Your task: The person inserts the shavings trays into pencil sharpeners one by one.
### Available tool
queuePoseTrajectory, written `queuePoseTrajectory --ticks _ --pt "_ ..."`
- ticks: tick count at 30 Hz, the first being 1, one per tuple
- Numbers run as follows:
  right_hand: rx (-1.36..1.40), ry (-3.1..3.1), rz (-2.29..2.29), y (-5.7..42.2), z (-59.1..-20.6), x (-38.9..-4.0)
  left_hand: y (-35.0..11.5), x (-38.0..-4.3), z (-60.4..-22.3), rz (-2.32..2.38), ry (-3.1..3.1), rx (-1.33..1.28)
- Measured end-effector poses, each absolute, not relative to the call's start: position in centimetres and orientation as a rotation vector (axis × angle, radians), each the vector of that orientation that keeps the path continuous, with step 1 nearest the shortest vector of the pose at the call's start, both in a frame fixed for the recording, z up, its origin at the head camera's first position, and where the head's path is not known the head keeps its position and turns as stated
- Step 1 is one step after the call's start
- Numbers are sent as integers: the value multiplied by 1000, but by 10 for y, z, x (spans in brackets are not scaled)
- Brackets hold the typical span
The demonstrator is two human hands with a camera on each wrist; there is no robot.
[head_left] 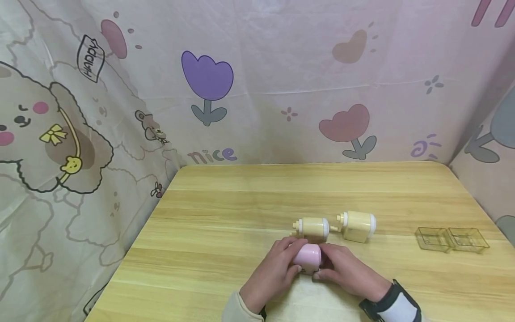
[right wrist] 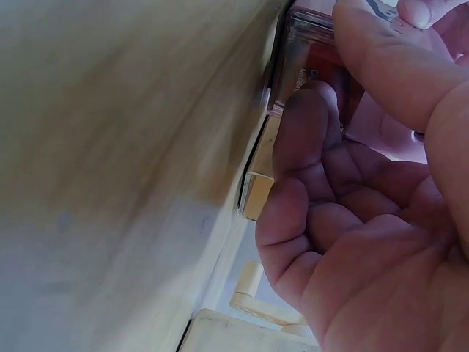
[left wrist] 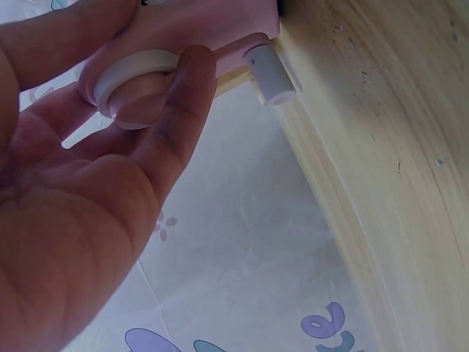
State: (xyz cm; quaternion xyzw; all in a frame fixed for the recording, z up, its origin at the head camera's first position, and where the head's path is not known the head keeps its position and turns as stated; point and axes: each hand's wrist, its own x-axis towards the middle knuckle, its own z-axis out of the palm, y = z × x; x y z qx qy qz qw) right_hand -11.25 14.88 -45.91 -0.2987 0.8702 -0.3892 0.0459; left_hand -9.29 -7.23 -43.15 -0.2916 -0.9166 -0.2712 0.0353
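Note:
A pink hand-crank pencil sharpener [head_left: 308, 255] is held between both hands near the table's front. My left hand [head_left: 277, 264] grips its left end, and in the left wrist view its fingers touch a round knob with a white rim [left wrist: 139, 70]. The grey crank handle [left wrist: 270, 75] sticks out beside those fingers. My right hand [head_left: 348, 268] holds the other end with thumb and curled fingers. By those fingers the right wrist view shows a clear drawer [right wrist: 311, 29] on the sharpener. Part of the pink body is hidden by the hands.
Two yellow sharpeners with white ends stand behind the hands: a nearer one [head_left: 315, 227] and one farther right [head_left: 358, 226]. Two transparent yellow drawers [head_left: 433, 242] lie side by side at the right of the wooden table [head_left: 241, 188]. Printed cloth [head_left: 261, 129] hangs behind and beside it.

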Motion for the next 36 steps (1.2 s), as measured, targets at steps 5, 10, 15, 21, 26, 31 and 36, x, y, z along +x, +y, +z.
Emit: queuePoseTrajectory --ticks 5,10,15,21,26,31,36 --pt "-925 2660 -1198 149 -461 -113 -73 -93 -432 -820 -2815 -898" --pt "-913 2657 -1196 148 -461 -113 -72 -93 -434 -814 -2797 -902" --pt "-895 2676 -1183 147 -461 -112 -73 -94 -435 -841 -2785 -891" --pt "-914 2653 -1211 153 -464 -107 -81 -98 -435 -926 -2782 -925" --pt "-915 2608 -1219 169 -466 -103 -98 -101 -432 -1051 -2815 -909" --pt "-919 2635 -1207 179 -466 -103 -115 -107 -429 -1077 -2831 -753" --pt "-902 2596 -1201 184 -464 -103 -124 -113 -431 -1067 -2787 -548"
